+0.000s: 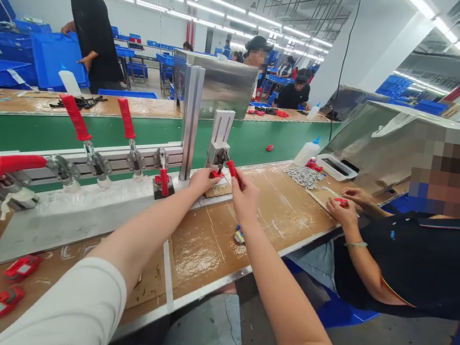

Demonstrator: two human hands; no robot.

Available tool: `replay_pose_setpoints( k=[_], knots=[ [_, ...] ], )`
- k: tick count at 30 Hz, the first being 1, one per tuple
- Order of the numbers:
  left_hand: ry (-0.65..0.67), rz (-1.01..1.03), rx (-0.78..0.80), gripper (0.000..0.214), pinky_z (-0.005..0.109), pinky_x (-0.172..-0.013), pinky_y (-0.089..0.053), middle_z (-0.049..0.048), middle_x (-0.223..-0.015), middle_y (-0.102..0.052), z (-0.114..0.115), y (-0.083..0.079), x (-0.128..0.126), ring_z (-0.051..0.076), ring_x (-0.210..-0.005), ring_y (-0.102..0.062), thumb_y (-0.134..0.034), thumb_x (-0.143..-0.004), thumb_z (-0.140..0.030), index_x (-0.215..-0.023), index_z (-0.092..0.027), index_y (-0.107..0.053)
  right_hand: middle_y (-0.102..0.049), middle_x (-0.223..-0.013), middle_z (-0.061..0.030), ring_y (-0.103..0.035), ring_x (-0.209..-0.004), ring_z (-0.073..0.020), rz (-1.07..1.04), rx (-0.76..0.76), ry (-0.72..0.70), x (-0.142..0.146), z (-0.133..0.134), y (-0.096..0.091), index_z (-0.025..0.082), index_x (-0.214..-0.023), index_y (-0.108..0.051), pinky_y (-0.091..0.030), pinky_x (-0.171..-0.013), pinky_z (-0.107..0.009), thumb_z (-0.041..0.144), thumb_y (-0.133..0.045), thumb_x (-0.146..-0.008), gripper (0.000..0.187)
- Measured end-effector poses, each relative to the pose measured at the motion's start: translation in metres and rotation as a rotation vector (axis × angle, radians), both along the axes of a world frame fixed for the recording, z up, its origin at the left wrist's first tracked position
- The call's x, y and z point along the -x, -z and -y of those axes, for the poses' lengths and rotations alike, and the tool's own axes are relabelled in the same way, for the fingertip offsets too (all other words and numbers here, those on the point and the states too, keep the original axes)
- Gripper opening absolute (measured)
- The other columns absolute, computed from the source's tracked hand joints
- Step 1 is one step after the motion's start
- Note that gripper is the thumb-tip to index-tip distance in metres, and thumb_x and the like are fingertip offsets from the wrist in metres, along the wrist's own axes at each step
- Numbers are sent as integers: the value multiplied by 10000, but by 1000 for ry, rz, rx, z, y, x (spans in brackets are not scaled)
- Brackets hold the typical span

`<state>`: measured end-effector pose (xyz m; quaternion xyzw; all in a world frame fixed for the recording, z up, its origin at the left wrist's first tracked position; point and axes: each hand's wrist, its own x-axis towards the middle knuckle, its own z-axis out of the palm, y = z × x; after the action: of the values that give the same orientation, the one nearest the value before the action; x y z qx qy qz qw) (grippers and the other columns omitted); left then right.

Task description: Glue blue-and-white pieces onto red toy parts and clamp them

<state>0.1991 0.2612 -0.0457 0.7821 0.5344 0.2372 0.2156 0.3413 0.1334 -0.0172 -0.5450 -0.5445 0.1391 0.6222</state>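
Note:
My left hand (pixel 204 182) reaches to the base of a small upright clamp press (pixel 220 139) and pinches a small red part (pixel 216 174) under it. Just to its right, my right hand (pixel 245 195) is closed around the press's red-handled lever (pixel 232 170). Both arms stretch forward over the brown cardboard-covered bench (pixel 202 243). A long metal jig (pixel 77 213) with several red-handled toggle clamps (pixel 75 116) runs along the bench to the left.
Two red parts (pixel 12 284) lie near the left front edge. A green conveyor belt (pixel 261 139) runs behind the bench. A seated co-worker's hands (pixel 345 210) handle a red part at the right, near a pile of grey pieces (pixel 304 176) and a white bottle (pixel 307 151).

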Motion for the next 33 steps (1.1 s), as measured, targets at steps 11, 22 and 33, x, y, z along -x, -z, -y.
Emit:
replay_pose_setpoints(
  k=[11,22,33],
  knots=[
    [-15,-23,37,377,329,-850,-510,66,-1217,-784,6,-3,1,283,-1132,-701,-740,-981,-495,-1267,-249,-753,-763,-1331,-153,-727,-1211,-328,204,144,4,-4,3,6,172,-1434,-687,-559,-1053,-465,414,-487,-1064,485],
    [78,-221,-20,363,373,-1055,-532,137,-1391,-711,68,-63,28,312,-1291,-662,-657,-1012,-297,-1358,-195,-695,-725,-1309,-247,-680,-1258,-348,769,666,108,19,-11,28,118,-1279,-716,-479,-1078,-432,201,-467,-1072,334],
    [-98,-190,146,467,427,-1210,-458,87,-1516,-651,137,-48,232,332,-1415,-598,-572,-1010,-408,-1431,-240,-680,-757,-1181,-170,-682,-1117,-325,281,200,-160,69,14,11,203,-1152,-688,-494,-1036,-496,470,-558,-1020,325]
  ],
)
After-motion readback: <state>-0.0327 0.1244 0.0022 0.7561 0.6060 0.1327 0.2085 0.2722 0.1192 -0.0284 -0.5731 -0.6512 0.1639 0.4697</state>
